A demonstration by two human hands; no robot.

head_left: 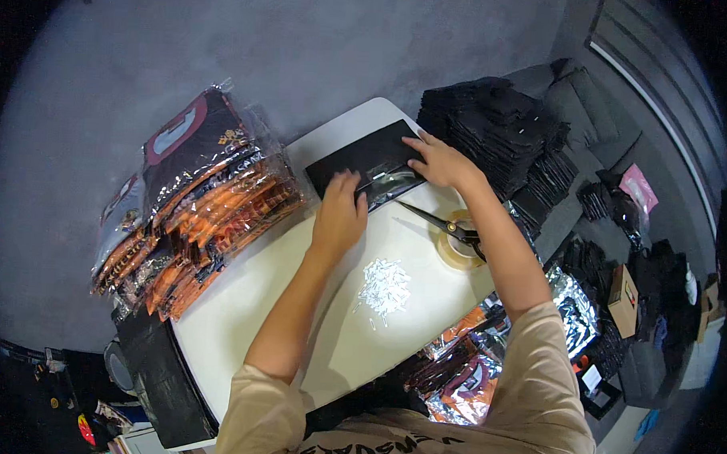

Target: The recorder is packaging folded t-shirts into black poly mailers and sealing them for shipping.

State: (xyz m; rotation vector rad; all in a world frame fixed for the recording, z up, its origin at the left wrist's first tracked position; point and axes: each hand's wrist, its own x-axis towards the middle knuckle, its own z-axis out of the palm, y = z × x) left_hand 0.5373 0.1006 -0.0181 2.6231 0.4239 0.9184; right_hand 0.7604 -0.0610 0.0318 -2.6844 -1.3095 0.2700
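A black folded garment in a clear plastic bag (366,159) lies at the far end of the white table (241,303). My left hand (340,214) presses flat on its near edge, fingers spread. My right hand (439,162) rests on the bag's far right corner, palm down. Neither hand grips anything. Black scissors (444,223) lie on the table just right of my left hand, beside a roll of clear tape (459,250) partly hidden by my right forearm.
A pile of small white strips (384,285) lies mid-table. Stacked bagged orange-and-black garments (196,197) fill the table's left side. A heap of black garments (503,128) sits to the right. Silver bags (573,302) and boxes lie on the floor.
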